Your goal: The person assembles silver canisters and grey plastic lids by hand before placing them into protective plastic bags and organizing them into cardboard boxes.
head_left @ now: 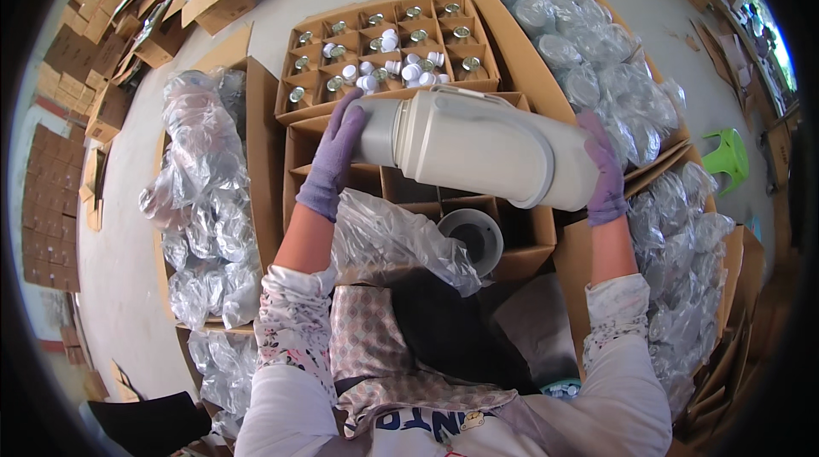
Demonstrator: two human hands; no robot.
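A large cream-coloured thermos jug (478, 141) with a side handle and a grey cup-like end lies sideways between my hands, above a divided carton (294, 146). In a purple glove, my left hand (334, 153) closes on the grey end. My right hand (604, 169), gloved alike, presses on the wide opposite end. Below the jug, a round grey cup-shaped piece (495, 268) stands with its mouth upward at the carton's near side. Beside it lies a crumpled clear plastic bag (388, 240).
Beyond the jug, another divided carton (490, 82) holds several glass vessels and loose white caps (418, 73). Long cartons of plastic-wrapped items (589, 48) flank me, with more wrapped items (209, 167) at left. A green stool (727, 159) stands right; stacked boxes (55, 201) line the left.
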